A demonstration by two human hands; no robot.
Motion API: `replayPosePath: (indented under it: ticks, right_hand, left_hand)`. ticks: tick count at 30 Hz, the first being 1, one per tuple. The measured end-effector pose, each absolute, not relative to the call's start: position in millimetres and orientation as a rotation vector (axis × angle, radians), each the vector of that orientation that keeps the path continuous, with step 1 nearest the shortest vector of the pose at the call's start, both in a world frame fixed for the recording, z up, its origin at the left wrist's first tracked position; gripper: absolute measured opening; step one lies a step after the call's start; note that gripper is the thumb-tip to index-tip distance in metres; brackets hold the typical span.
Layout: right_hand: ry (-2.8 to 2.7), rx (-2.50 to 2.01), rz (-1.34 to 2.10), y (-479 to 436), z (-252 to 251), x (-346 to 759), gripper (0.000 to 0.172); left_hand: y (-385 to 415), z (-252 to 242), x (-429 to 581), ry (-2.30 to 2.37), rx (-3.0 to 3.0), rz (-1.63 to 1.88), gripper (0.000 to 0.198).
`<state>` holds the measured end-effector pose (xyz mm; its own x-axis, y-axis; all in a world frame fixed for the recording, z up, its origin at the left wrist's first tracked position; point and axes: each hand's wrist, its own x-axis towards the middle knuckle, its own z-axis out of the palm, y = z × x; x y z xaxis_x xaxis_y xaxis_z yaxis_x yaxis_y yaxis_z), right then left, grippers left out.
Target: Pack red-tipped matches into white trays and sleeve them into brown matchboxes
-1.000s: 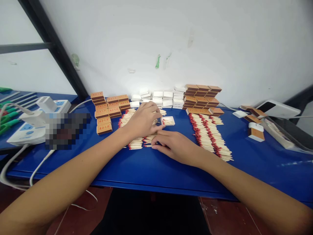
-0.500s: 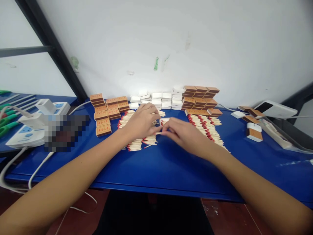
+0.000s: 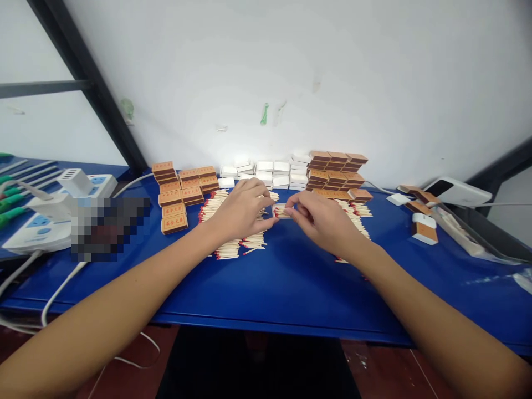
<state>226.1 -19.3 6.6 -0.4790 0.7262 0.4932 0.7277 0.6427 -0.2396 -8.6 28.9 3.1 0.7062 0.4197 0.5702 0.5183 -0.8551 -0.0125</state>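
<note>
A small white matchbox tray (image 3: 280, 205) with red-tipped matches (image 3: 281, 212) in it lies between my hands. My left hand (image 3: 246, 210) is closed around its left end, thumb at the front and fingers behind. My right hand (image 3: 316, 217) pinches matches at the tray's right end; its fingertips partly hide them. Loose matches (image 3: 215, 211) lie in a wide pile under and left of my left hand. Another pile of matches (image 3: 361, 217) lies beyond my right hand and is partly covered by it.
White trays (image 3: 264, 166) are stacked along the wall, with brown matchbox sleeves (image 3: 337, 177) to their right. Orange-labelled matchboxes (image 3: 174, 221) stand at left. A power strip (image 3: 45, 230), a blurred dark object (image 3: 110, 228) and cables lie far left. A white device (image 3: 459, 191) is at right.
My right hand has moved slightly right and up, from a match in front of the tray to over the tray. My left hand stays at the tray. The camera view has shifted slightly.
</note>
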Motion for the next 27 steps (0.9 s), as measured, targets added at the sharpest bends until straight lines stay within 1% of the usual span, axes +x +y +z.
replayPosePath:
  ticks: [4,6,10,15,27]
  right_hand:
    - [-2.486,-0.851,0.207,-36,-1,203,0.013]
    - [-2.576,-0.811,0.260,-42,-7,194,0.013]
    - [-2.593,-0.866,0.313,-45,-14,187,0.011]
    - [-2.591,-0.934,0.345,-46,-9,190,0.010]
    - [-2.576,-1.020,0.278,-51,-8,191,0.009]
  left_hand:
    - [35,-1,-10,-0.762,-2.711,-0.843,0.023]
    - [36,-1,-11,-0.766,-2.697,-0.859,0.022]
    - [35,-1,-11,-0.794,-2.678,-0.874,0.024]
    - [34,-3,-10,-0.757,-2.682,-0.866,0.024]
    - [34,-2,-10,-0.758,-2.683,-0.859,0.023]
